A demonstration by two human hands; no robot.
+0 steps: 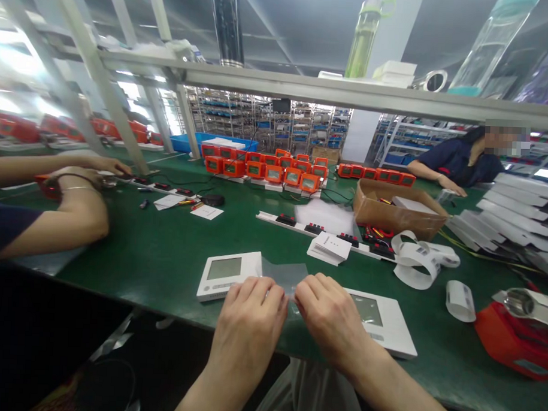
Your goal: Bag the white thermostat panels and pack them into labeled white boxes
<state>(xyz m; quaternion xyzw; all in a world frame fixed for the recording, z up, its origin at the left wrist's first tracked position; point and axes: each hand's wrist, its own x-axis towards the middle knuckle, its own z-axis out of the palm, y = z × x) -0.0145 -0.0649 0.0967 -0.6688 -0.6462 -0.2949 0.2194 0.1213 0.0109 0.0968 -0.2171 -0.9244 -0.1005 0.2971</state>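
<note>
My left hand (247,324) and my right hand (328,318) sit side by side at the near edge of the green table (164,249), fingers curled and pinching a clear plastic film or bag (283,273) between them. A white thermostat-like unit with a grey screen (224,274) lies just left of my left hand. A second white unit (386,326) lies partly under my right hand. More clear plastic (312,392) hangs below the table edge, between my forearms.
A co-worker's arms (67,210) rest at the left; another person (464,161) works at the far right. Orange devices (275,169) stand in rows at the back. There is a cardboard box (393,209), label rolls (422,258), a leaflet stack (329,248), a red tool (516,334) and stacked white panels (521,208).
</note>
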